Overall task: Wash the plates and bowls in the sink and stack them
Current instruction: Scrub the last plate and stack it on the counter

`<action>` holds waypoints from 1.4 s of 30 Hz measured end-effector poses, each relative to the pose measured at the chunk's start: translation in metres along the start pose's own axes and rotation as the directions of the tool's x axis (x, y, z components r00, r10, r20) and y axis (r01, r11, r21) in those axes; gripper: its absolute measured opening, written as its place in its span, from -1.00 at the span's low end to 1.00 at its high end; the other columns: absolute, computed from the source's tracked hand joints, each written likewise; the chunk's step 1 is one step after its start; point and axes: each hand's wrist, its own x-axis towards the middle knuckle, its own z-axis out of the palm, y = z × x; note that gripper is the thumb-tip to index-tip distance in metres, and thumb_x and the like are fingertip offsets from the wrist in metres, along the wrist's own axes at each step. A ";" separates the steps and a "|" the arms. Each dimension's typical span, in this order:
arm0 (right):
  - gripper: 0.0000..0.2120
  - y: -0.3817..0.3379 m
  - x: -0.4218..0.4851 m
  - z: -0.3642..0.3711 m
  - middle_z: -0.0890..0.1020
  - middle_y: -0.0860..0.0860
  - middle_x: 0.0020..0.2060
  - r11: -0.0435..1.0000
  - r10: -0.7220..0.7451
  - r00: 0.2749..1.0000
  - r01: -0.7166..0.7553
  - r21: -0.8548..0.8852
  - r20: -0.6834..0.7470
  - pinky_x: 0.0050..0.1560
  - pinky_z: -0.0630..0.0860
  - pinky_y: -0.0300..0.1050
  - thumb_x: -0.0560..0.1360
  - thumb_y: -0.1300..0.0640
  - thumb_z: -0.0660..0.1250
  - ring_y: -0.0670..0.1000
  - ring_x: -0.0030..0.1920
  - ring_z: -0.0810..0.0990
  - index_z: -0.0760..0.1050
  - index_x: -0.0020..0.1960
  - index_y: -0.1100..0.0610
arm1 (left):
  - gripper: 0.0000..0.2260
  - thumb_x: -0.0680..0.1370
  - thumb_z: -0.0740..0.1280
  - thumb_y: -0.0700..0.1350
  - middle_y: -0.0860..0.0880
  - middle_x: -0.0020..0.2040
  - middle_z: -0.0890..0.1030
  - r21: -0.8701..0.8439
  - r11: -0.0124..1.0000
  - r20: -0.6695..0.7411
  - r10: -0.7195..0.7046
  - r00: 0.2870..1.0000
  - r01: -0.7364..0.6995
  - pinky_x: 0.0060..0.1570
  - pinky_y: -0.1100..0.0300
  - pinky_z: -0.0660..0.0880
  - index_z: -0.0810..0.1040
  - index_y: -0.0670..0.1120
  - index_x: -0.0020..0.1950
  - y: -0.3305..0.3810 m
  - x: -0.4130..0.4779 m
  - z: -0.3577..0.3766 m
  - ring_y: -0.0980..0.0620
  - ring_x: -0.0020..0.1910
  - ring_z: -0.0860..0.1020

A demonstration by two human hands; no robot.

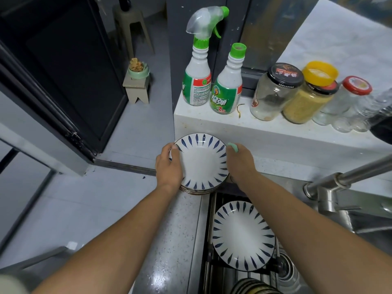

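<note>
A white plate with blue leaf marks (203,162) tops a small stack of plates (197,190) on the counter's far corner, left of the sink. My left hand (169,166) grips its left rim, thumb on the top face. My right hand (240,162) holds the right rim and also pinches a pale green sponge (233,147). A second plate of the same pattern (242,235) lies in the sink (209,230) on a rack. More dark-rimmed dishes (252,287) show at the bottom edge of the sink.
A steel tap (343,179) reaches in from the right over the sink. On the raised ledge behind stand two green-capped spray bottles (227,90) and several glass jars (273,92). The speckled counter (176,240) runs along the sink's left; beyond it is floor.
</note>
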 end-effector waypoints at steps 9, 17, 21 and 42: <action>-0.81 0.025 -0.049 -0.056 0.63 0.11 -0.07 0.954 0.011 0.999 0.003 0.299 -0.043 -0.25 0.60 -0.02 0.66 0.00 0.17 0.13 -0.19 0.64 0.50 0.09 0.06 | -0.55 0.69 0.13 0.15 -0.07 0.48 0.36 0.087 0.996 -0.137 0.019 0.990 -0.007 0.55 -0.07 0.16 0.34 -0.01 0.53 0.016 -0.018 -0.008 -0.05 0.49 0.30; -0.85 0.126 -0.102 -0.123 0.66 0.13 -0.08 0.990 0.137 0.986 -0.139 0.014 0.095 -0.36 0.59 -0.05 0.65 0.00 0.21 0.12 -0.16 0.65 0.53 0.01 -0.01 | -0.79 0.70 0.14 0.06 0.03 -0.05 0.57 0.033 0.945 0.229 0.309 0.923 -0.325 -0.01 0.19 0.48 0.48 -0.02 0.08 0.025 -0.145 0.022 0.08 -0.04 0.53; -0.79 0.150 -0.118 -0.125 0.67 0.24 -0.14 0.953 0.291 0.944 -0.300 0.040 0.154 -0.41 0.56 -0.07 0.68 0.01 0.17 0.19 -0.29 0.66 0.51 0.03 0.11 | -0.70 0.72 0.10 0.12 0.03 -0.11 0.56 0.233 0.969 0.526 -0.056 0.849 -0.080 -0.12 0.21 0.41 0.47 -0.03 -0.03 0.011 -0.153 0.062 0.12 -0.13 0.51; -0.81 0.166 -0.143 -0.118 0.64 0.27 -0.16 0.661 0.424 0.823 -0.567 0.492 0.379 -0.53 0.42 -0.17 0.67 0.12 0.22 0.16 -0.42 0.61 0.50 0.13 0.23 | -0.41 0.73 -0.17 0.20 -0.19 0.64 0.21 0.666 0.709 0.624 -0.359 0.694 -0.232 0.57 -0.05 0.01 0.17 -0.06 0.66 -0.001 -0.128 0.107 -0.16 0.64 0.07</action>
